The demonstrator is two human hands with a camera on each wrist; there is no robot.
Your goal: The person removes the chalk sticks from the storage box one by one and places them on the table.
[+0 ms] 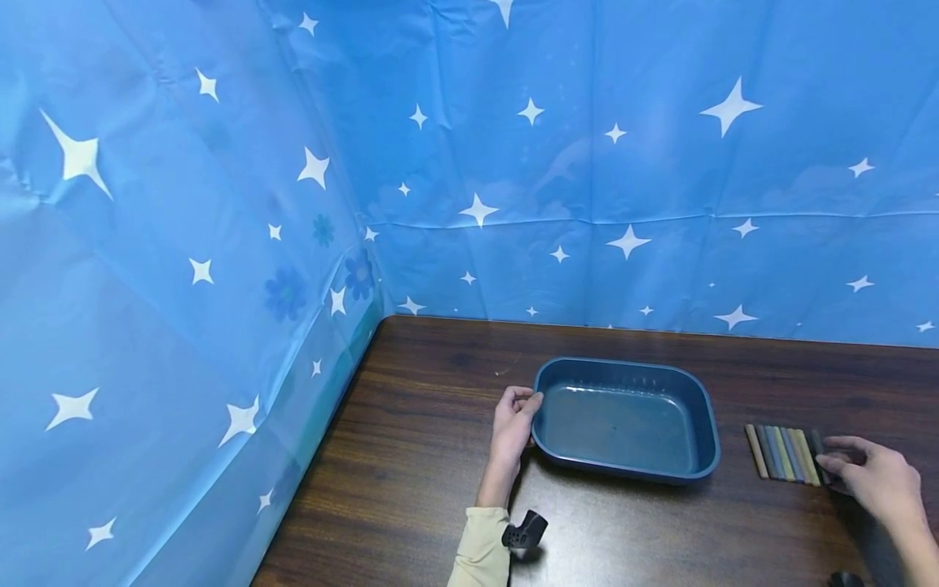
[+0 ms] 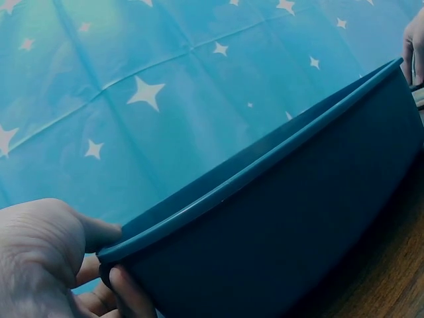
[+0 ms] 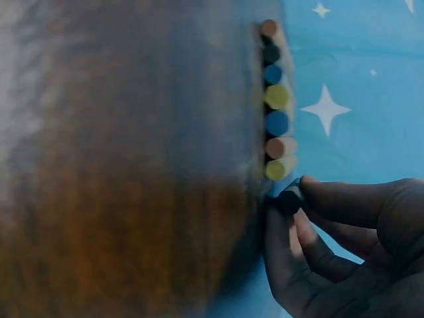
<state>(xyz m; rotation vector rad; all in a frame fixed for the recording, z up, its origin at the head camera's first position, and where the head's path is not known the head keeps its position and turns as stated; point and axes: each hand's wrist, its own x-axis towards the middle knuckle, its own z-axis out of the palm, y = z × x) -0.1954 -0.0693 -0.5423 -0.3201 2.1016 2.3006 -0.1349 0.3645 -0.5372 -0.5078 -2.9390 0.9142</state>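
Observation:
A blue rectangular plastic tub (image 1: 614, 424) stands on the table with nothing inside. My left hand (image 1: 511, 428) grips its left end; in the left wrist view the thumb lies over the rim (image 2: 218, 192) and fingers curl beneath it. To the right of the tub lies a side-by-side row of coloured chalk sticks (image 1: 783, 454), with tan, dark, blue and yellow ends. My right hand (image 1: 876, 479) is at the row's right end. In the right wrist view its thumb and fingers pinch a dark chalk stick (image 3: 289, 199) beside a yellow chalk stick (image 3: 275, 169).
The dark wood-grain table (image 1: 411, 440) meets a blue star-printed sheet (image 1: 660, 179) at the back and on the left. A black device (image 1: 525, 530) is fixed at my left wrist. Another black object (image 1: 846, 579) shows at the bottom right edge.

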